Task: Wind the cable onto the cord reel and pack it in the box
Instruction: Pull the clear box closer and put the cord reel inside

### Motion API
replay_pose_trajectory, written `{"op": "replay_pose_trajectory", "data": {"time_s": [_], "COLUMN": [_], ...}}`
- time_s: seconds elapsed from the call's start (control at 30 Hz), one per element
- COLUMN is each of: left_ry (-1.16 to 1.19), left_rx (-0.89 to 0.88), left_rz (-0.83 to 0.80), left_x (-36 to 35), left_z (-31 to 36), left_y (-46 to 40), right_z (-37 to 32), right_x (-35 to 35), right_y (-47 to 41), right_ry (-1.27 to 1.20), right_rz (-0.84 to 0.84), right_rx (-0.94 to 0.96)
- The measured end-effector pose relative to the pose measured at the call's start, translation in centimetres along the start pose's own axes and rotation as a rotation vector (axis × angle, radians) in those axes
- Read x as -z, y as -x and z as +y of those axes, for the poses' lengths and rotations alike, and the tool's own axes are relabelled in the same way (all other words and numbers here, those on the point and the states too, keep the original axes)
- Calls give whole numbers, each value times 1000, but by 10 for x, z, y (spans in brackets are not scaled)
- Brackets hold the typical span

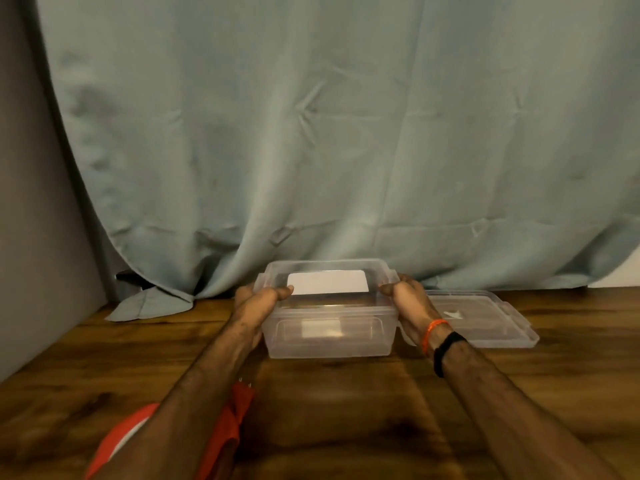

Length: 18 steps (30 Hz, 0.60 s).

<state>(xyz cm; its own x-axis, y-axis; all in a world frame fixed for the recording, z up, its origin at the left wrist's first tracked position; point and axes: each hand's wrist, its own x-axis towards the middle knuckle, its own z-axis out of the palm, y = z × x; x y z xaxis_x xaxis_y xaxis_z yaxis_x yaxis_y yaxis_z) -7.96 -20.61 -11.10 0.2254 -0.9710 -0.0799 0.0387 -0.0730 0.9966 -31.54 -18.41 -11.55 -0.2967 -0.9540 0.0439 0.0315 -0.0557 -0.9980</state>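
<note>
The left forearm runs up from about 7 o'clock toward the middle of the view, passing over the red cord reel (pixel 221 434), which lies on the table (pixel 346 410) at the near left edge and is mostly hidden by the arm. A red plug with two metal pins shows at its top end; whether the cable is wound on it cannot be told. The left hand (pixel 254 306) ends at the box's (pixel 329 337) left side, at 9 o'clock of the box — its fingers curl over the left rim, tips reaching inside the edge, and the palm lies against the left wall. It grips the box.

The box is clear plastic, lidless, and sits on the wooden table just below the middle of the view, close to the curtain (pixel 346 133) behind it. A white rectangle shows through its far wall; nothing else can be made out inside.

The right forearm comes up from 5 o'clock, wearing a black band and an orange thread at the wrist. The right hand (pixel 410 303) meets the box at its 3 o'clock side — thumb hooked over the right rim, the other fingers wrapped round the right wall, gripping it.

At 3 o'clock of the box, just beyond the right hand, the clear lid (pixel 491 317) lies flat on the table.
</note>
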Motion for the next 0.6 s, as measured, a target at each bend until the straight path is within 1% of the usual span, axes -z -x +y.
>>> {"op": "replay_pose_trajectory", "data": {"time_s": [0.23,0.37,0.6], "left_ry": [60,47,-10], "left_rx": [-9,23,35], "left_rz": [-33,-7,-21], "left_x": [17,27,41], "left_z": [8,-7,-21], "left_y": [97,147,204], "right_z": [-25,-21,-8], "right_x": [33,49,70], "right_y": [94,146,202], "right_ry": [1,25,27], "right_rz": [10,50,18], "right_rx": [34,6,-28]}}
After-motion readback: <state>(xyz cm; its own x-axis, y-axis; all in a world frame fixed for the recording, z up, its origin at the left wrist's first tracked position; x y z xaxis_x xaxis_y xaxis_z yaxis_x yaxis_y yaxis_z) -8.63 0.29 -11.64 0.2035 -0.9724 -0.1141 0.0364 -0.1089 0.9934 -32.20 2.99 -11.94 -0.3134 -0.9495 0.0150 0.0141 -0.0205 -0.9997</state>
